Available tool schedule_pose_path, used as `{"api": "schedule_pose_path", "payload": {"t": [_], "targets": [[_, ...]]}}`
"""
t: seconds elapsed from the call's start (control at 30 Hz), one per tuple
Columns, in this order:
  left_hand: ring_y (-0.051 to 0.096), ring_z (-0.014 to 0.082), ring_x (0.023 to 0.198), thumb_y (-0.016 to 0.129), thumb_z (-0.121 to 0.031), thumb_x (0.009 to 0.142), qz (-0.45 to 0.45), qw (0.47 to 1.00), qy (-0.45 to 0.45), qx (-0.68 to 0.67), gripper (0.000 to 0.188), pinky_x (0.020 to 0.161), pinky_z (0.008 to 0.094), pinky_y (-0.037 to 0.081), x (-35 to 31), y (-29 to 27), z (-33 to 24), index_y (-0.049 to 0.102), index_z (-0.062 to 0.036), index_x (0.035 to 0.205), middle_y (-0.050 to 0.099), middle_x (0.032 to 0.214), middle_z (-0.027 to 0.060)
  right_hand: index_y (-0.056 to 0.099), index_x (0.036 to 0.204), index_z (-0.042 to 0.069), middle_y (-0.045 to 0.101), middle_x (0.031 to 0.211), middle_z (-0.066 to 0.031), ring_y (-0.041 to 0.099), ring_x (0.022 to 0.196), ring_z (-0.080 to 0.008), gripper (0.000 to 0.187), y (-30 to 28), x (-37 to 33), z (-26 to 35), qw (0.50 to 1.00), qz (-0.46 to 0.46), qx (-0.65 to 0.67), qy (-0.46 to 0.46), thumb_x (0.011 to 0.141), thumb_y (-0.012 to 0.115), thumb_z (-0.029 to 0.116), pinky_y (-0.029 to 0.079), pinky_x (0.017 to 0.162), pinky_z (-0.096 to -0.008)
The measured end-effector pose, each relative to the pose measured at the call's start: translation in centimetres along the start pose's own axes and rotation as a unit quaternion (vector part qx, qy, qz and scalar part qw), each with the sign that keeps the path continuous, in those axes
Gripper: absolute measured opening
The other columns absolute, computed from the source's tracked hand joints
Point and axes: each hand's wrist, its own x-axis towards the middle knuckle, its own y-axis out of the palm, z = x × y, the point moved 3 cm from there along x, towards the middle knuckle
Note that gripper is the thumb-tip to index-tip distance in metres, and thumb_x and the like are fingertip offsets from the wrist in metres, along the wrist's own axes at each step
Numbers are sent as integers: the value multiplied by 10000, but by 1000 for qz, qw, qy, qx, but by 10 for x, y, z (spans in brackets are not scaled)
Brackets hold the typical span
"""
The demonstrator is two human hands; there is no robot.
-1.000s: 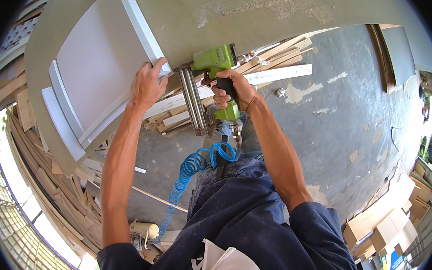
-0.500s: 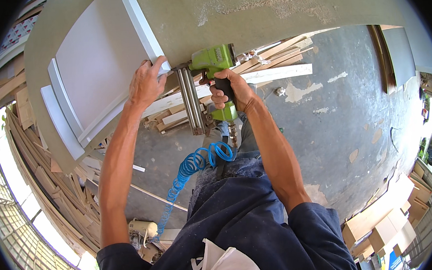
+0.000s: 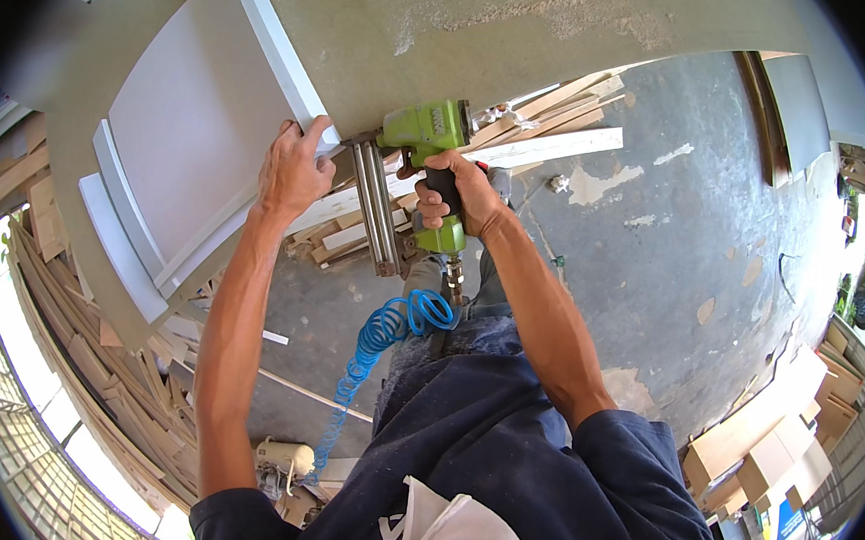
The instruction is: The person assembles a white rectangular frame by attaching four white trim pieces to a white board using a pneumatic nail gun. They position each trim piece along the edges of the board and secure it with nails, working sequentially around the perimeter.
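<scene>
My right hand (image 3: 467, 195) is wrapped round the black grip of a green pneumatic nail gun (image 3: 417, 129). The gun's nose touches or nearly touches the end of a white strip (image 3: 282, 55), at the near right corner of a white framed panel (image 3: 196, 111). With bent fingers my left hand (image 3: 292, 177) grips that same corner, just left of the nose. A long metal magazine (image 3: 375, 209) hangs from the gun toward me. From the brass fitting under the handle runs a coiled blue air hose (image 3: 381, 329).
The panel lies on a greenish-brown worktable (image 3: 357, 45) with a streak of sawdust (image 3: 575, 9). Beneath the near edge lie wood offcuts (image 3: 561, 105). Long boards (image 3: 87, 354) are stacked at left. An air compressor (image 3: 283, 456) stands low left; wooden boxes (image 3: 765, 437) sit lower right.
The nail gun has tilted slightly, its handle and hose fitting shifting left and toward me with my right hand. My left hand stays at the panel corner.
</scene>
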Motion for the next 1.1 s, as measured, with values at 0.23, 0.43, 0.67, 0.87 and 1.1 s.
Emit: {"api": "schedule_pose_path", "payload": {"t": [0.23,0.43,0.67,0.87,1.1], "targets": [[630,390,961,657,-23,741,-2,1000,0,5,527,856,508,556,0,-2,-3,626,-56,1266,648,884,240,554,1069,39,460,615,-11,398,488,-115,312,0,0,-2,1000,-11,7,2,974,490,329,408,526,-337],[632,392,979,648,-10,728,3,1000,-6,-1,536,872,508,560,0,-8,-8,635,-54,1262,663,906,241,589,1144,12,456,603,-1,383,487,-105,382,-6,0,-5,1000,4,14,-10,986,486,345,393,528,-328],[623,396,922,688,-25,732,5,1000,-7,-3,538,839,495,539,-1,-1,0,620,-77,1263,629,935,225,586,1128,0,457,597,4,374,485,-101,393,-7,-1,-6,999,26,22,-11,997,469,352,389,525,-328],[625,389,923,681,-21,734,-4,1000,2,-3,538,845,492,543,-2,1,1,619,-69,1267,632,934,225,586,1222,-23,436,597,14,367,486,-93,456,-2,0,-4,1000,20,16,-9,991,466,351,385,521,-315],[624,390,933,676,-20,735,4,1000,-11,-1,539,852,490,543,-3,2,3,619,-72,1268,643,948,226,521,1029,87,469,613,-25,397,494,-127,245,-8,3,-1,998,47,40,17,992,490,327,408,537,-349]]}}
